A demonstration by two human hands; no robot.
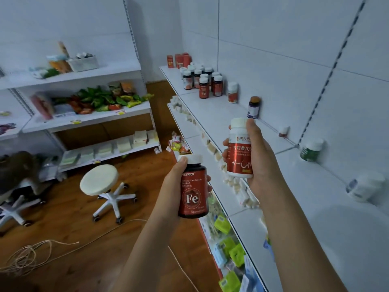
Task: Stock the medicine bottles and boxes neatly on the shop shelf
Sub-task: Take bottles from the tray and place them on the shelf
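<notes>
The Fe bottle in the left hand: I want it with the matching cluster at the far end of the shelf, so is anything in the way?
Nothing visible blocks it. The Fe bottle is held left of the shelf, whose surface is bare up to the bottle cluster.

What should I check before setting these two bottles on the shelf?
1. Left hand has a firm grip on the dark bottle: ok.
2. Right hand has a firm grip on the white bottle: ok.
3. Both caps on: ok.
4. Bare space on the shelf near the bottle group: ok.
5. Matching dark bottles already in that group: ok.
6. Green jar upright: not ok, it looks tipped against the wall.
</notes>
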